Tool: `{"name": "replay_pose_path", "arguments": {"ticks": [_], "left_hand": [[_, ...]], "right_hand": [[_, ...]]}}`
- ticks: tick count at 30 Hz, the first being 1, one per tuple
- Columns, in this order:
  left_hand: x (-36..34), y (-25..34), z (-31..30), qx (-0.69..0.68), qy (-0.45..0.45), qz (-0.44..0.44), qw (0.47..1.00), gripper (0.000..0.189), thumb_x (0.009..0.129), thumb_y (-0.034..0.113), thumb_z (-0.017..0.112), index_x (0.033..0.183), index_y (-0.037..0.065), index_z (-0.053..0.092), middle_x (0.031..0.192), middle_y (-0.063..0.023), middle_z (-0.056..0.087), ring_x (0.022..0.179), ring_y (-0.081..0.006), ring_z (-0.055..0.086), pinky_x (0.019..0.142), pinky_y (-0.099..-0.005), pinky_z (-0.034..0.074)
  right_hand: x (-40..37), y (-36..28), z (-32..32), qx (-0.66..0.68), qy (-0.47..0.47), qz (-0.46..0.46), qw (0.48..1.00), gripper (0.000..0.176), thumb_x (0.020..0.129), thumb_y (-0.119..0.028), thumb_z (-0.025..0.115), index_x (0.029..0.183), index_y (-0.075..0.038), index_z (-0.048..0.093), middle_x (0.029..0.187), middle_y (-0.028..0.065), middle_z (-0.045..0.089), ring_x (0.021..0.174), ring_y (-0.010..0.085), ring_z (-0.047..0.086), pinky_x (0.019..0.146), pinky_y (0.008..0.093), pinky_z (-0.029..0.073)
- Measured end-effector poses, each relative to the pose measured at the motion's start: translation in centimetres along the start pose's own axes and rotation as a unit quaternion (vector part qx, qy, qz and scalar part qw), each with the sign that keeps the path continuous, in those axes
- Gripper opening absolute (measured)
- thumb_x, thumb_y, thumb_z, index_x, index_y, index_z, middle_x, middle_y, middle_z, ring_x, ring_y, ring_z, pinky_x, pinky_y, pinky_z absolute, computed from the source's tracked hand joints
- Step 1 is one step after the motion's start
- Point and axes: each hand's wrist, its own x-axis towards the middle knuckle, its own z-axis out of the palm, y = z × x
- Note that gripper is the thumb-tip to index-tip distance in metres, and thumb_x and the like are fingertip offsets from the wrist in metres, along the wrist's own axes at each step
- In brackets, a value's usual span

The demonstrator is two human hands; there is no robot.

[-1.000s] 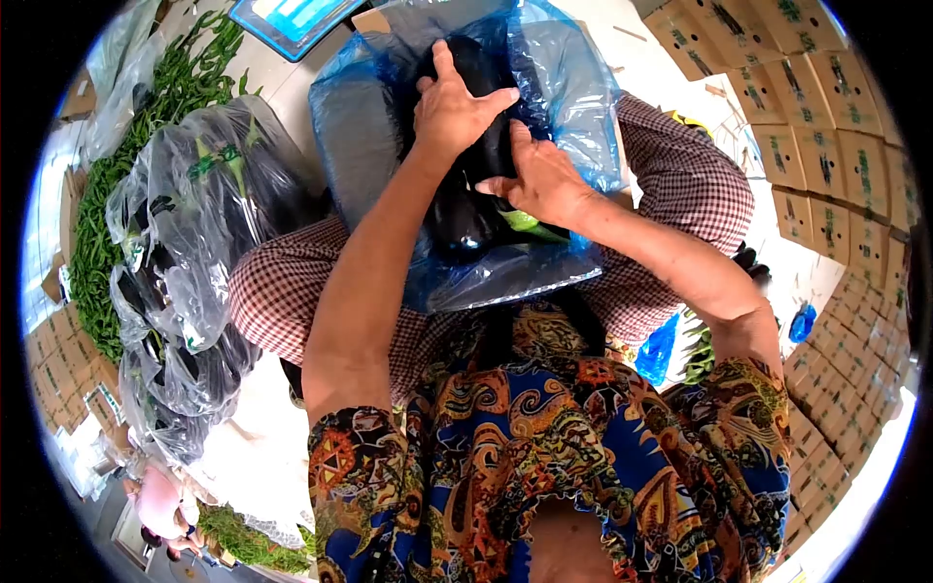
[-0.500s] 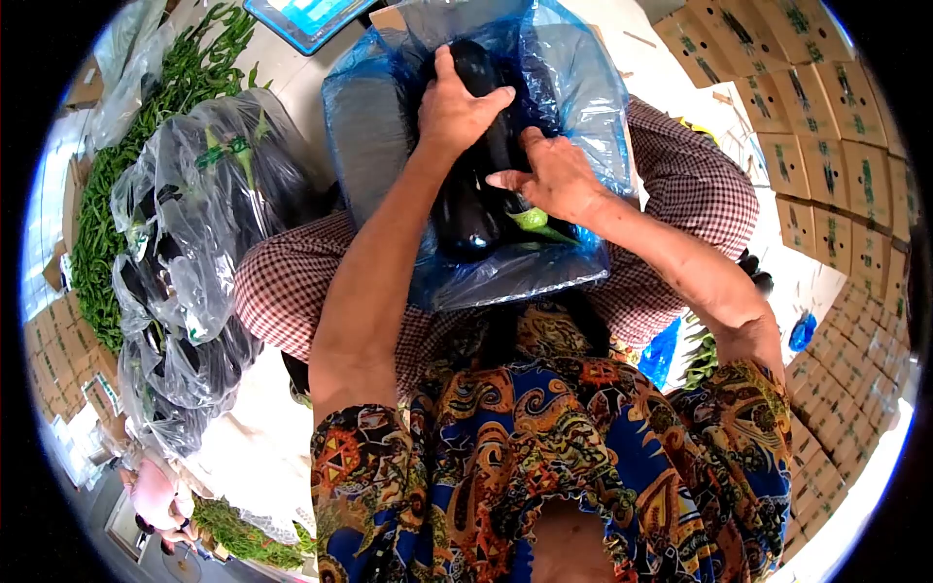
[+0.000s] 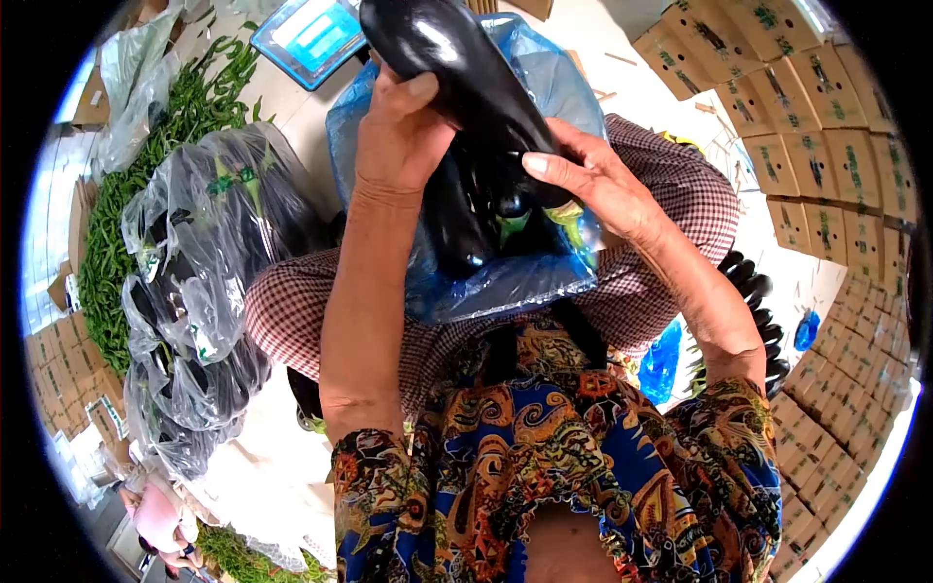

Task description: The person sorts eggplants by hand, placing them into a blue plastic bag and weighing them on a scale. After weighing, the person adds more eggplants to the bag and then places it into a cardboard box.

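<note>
A long, glossy dark eggplant is raised in both hands above a box lined with a blue plastic bag. My left hand grips its thick end from the left and below, the thumb on top. Around the stem end closes my right hand, thumb lying across the skin near the green cap. Below, inside the liner, lie other eggplants, one with its green stem showing. The held eggplant hides part of the box's contents.
A tablet-like screen lies beyond the box. To the left are clear bags of eggplants and a heap of green peppers. Stacked cartons line the right side. Loose eggplants lie behind my right arm. A person in pink is at lower left.
Both hands have lifted an eggplant out of the lined box. My left hand now holds it from beneath, and my right hand has closed on its stem end.
</note>
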Motion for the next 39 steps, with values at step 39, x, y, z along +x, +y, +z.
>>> {"name": "replay_pose_path", "arguments": {"ticks": [39], "left_hand": [[-7.8,6.8,6.0,0.278,0.172,0.103,0.939,0.052,0.087,0.045,0.064,0.112,0.0,0.058,0.093,-0.01,0.067,0.079,-0.0166,0.067,0.068,-0.0275,0.056]], "right_hand": [[1.7,-2.3,6.9,0.15,-0.289,0.043,0.945,0.055,0.096,-0.04,0.054,0.133,0.0,0.046,0.11,0.0168,0.063,0.095,0.0226,0.065,0.07,0.03,0.057]]}}
